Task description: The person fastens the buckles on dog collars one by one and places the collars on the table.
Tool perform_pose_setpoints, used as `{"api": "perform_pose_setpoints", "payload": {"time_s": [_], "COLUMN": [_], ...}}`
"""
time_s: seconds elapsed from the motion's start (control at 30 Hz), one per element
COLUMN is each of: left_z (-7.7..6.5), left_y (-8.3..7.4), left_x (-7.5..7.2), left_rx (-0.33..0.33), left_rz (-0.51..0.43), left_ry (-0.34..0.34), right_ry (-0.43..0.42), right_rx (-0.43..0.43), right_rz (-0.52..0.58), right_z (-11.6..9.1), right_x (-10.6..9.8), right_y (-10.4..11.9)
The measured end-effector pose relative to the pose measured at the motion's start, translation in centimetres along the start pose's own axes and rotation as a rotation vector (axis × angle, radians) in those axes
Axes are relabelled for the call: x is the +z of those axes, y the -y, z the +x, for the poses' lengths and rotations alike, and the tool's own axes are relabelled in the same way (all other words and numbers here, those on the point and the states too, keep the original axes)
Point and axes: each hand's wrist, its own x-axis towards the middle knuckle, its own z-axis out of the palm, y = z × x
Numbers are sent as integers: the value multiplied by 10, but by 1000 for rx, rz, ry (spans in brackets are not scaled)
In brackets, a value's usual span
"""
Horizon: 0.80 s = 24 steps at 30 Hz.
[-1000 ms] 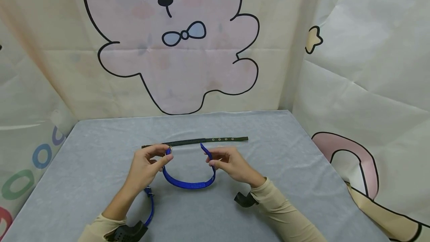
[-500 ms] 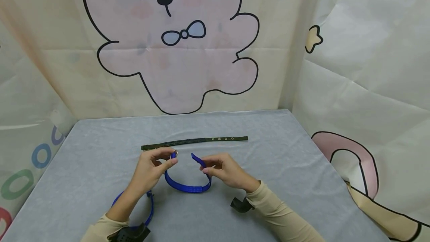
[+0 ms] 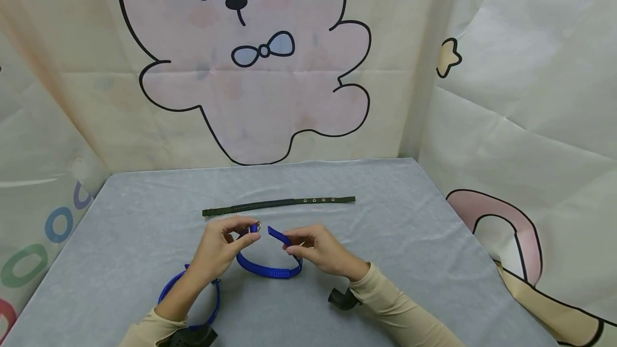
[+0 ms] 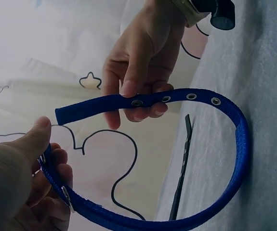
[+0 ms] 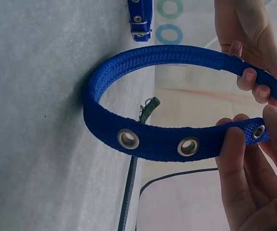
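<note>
A blue collar (image 3: 270, 271) with metal eyelets is bent into an unclosed loop between the two hands. The left hand (image 3: 224, 245) pinches its buckle end, where a metal ring shows at the fingertips. The right hand (image 3: 320, 250) pinches the strap near the eyelet end, thumb on one face and fingers on the other. In the left wrist view the strap's free tip (image 4: 68, 114) points toward the left thumb, with a small gap between. The right wrist view shows the eyelets (image 5: 128, 139) and the padded inner face of the collar facing the camera.
A second blue collar (image 3: 217, 304), fastened into a ring, lies under the left forearm. Behind the hands a dark green collar (image 3: 279, 204) with eyelets lies stretched out on the grey cloth-covered table (image 3: 385, 197). Printed curtains hang around the table.
The hands have drawn closer together and slightly nearer the body, so the collar's two ends now stand nearer each other. More of the fastened blue collar shows beside the left forearm.
</note>
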Motion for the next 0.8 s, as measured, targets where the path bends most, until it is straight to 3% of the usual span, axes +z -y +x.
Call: {"api": "perform_pose_setpoints", "payload": {"time_s": [0.8], "left_z": [-3], "left_y": [-8], "left_x": [5], "left_rx": [-74], "left_rz": [-25], "left_ry": [101], "right_ry": [11], "right_rx": [10], "right_rz": [-40], "right_z": [-2], "right_x": [3], "right_y": [4]}}
